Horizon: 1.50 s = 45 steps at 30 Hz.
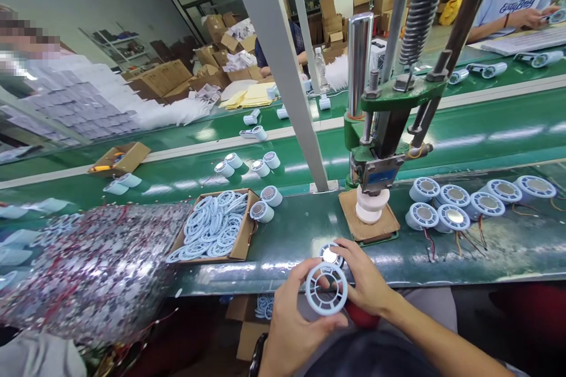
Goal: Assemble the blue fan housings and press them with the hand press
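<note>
Near the bench's front edge, my left hand (294, 321) has its fingers wrapped round a light-blue spoked ring (327, 288), which faces the camera. Just behind it, my right hand (365, 280) grips a light-blue round housing (330, 254) with a shiny metal disc in its top. The ring partly overlaps the housing in view, and whether they touch I cannot tell. Beyond my hands stands a hand press with a white round head (370, 206) over a brown pad (349, 218). A cardboard box of blue rings (216, 224) lies to the left.
Several capped housings with wires (453, 218) stand right of the press. Two housings (262, 212) sit beside the ring box. A large pile of wired metal parts (110, 259) covers the left. Behind runs a green conveyor (190, 171) with parts; other people sit beyond it.
</note>
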### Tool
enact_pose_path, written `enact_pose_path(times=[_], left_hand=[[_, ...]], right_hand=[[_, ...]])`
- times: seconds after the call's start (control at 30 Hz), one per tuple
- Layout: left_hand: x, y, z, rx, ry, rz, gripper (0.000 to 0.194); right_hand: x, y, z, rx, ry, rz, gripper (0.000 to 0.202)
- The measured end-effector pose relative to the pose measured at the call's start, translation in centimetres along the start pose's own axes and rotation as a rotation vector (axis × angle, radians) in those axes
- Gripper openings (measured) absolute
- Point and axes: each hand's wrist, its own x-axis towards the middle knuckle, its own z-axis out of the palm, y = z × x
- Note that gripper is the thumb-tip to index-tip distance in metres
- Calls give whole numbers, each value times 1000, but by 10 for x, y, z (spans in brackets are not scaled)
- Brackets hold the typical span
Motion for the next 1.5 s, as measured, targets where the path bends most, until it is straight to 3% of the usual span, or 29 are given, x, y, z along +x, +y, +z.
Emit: enact_pose_path(times=[0.23, 0.6, 0.7, 0.83, 0.97, 1.2, 1.5], left_hand=[[2, 4, 0, -89, 3, 29, 68], [0, -2, -5, -111, -53, -9, 76], [8, -15, 6, -18, -69, 14, 67], [23, -35, 37, 120, -126, 20, 50], [23, -52, 59, 184, -111, -41, 51], [7, -67, 69, 210, -67, -9, 47], [-1, -58, 84, 227, -11, -112, 49]], right_hand=[[6, 1, 27, -50, 138, 67, 40], [2, 2, 16, 19, 128, 63, 42], [-2, 4, 15, 40, 121, 95, 55], [-7, 7, 15, 53, 111, 141, 76], [-9, 8, 18, 54, 120, 171, 81], [-11, 11, 23, 38, 138, 164, 77], [-12, 5, 27, -5, 213, 109, 81]])
